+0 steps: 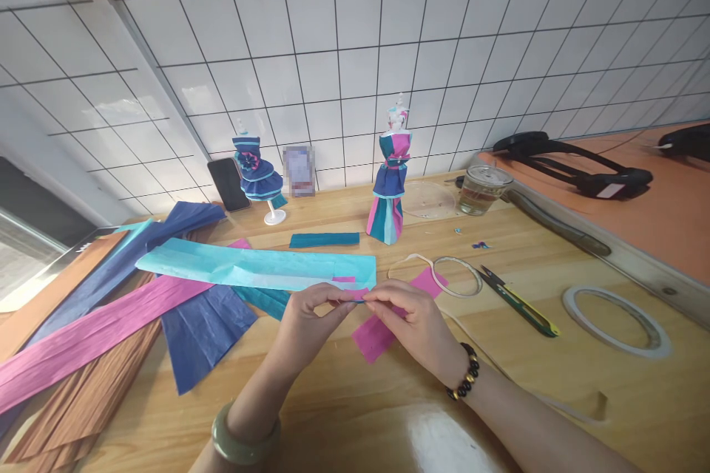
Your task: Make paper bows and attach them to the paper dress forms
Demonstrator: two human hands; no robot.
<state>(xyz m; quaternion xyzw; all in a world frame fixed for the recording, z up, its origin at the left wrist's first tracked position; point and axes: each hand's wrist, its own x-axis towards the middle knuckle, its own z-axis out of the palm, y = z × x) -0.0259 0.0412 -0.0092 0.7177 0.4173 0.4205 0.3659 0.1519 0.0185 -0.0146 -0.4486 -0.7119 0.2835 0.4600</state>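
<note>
Between my two hands is a small pink paper strip (pixel 358 295) with a dark underside, pinched from both ends. My left hand (pixel 319 314) closes thumb and fingers on its left end; my right hand (pixel 409 318) pinches the right end. Just beyond lies a long light-blue crepe paper strip (pixel 260 264). Under and beside my right hand rests a flat pink paper piece (pixel 374 336). Two small dress forms stand at the back: one in a short blue tiered paper dress (pixel 259 176), the other in a long pink, teal and blue paper dress (pixel 391 192).
Crepe paper strips in blue, pink (pixel 105 321) and brown (pixel 92 399) pile up at left. Rightward lie a utility knife (pixel 521 303) and tape rolls (pixel 615 321). A glass of liquid (pixel 482 188), a phone (pixel 228 183) and a teal strip (pixel 325 239) are farther back.
</note>
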